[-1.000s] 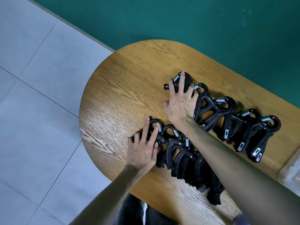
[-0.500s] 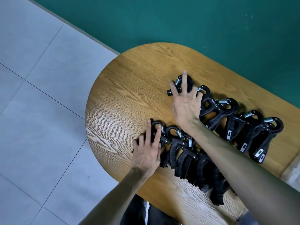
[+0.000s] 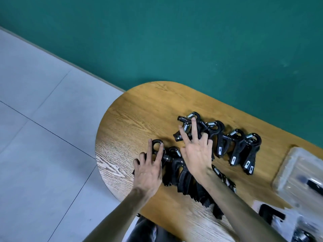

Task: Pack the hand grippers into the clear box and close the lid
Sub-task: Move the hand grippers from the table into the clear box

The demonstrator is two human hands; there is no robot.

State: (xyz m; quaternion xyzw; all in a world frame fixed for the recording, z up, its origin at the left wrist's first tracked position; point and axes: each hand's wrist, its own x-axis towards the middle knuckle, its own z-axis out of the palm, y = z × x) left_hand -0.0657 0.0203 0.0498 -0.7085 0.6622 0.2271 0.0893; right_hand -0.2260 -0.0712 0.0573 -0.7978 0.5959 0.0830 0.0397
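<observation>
Several black hand grippers with steel springs lie in two rows on the wooden table [image 3: 132, 112]. The far row [image 3: 241, 151] runs right from my right hand [image 3: 197, 151], whose spread, straight fingers press on that row's leftmost grippers. The near row [image 3: 185, 179] passes under my right forearm. My left hand [image 3: 148, 170] rests flat with straight fingers on that row's left end. A blurred clear plastic piece, box or lid [image 3: 297, 172], sits at the right edge of the table.
Another clear plastic part [image 3: 288, 222] holding dark grippers lies at the bottom right, blurred. The table's rounded left end is bare wood. Grey floor tiles [image 3: 43, 137] lie to the left and a green wall [image 3: 174, 41] stands behind the table.
The camera has swung right, bringing the clear plastic pieces into view. Both hands have pushed their rows rightward, bunching the grippers closer. The right hand's fingers have spread wider.
</observation>
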